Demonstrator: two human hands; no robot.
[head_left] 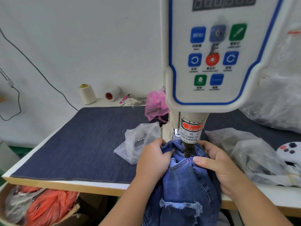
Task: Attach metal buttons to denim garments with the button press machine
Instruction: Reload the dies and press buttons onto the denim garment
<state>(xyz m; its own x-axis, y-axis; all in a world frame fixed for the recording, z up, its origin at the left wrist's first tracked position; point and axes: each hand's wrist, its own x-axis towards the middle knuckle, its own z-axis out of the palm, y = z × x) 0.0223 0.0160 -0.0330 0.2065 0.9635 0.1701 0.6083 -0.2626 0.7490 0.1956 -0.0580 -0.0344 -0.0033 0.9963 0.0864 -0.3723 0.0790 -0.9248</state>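
A blue denim garment [180, 181] with a frayed rip hangs over the table's front edge, its top bunched under the press head [189, 149] of the white button press machine [211, 59]. My left hand [153, 162] grips the denim on the left of the press head. My right hand [218, 163] grips it on the right, thumb lying across the fabric beside a small red mark near the pocket corner. No metal button is visible under the head.
A denim-covered table [78, 141] stretches left. Clear plastic bags [138, 142] [254, 154] lie on both sides of the machine, a pink bag [156, 103] behind. Thread cones [87, 93] stand at the back. A box with orange bags [42, 206] sits below.
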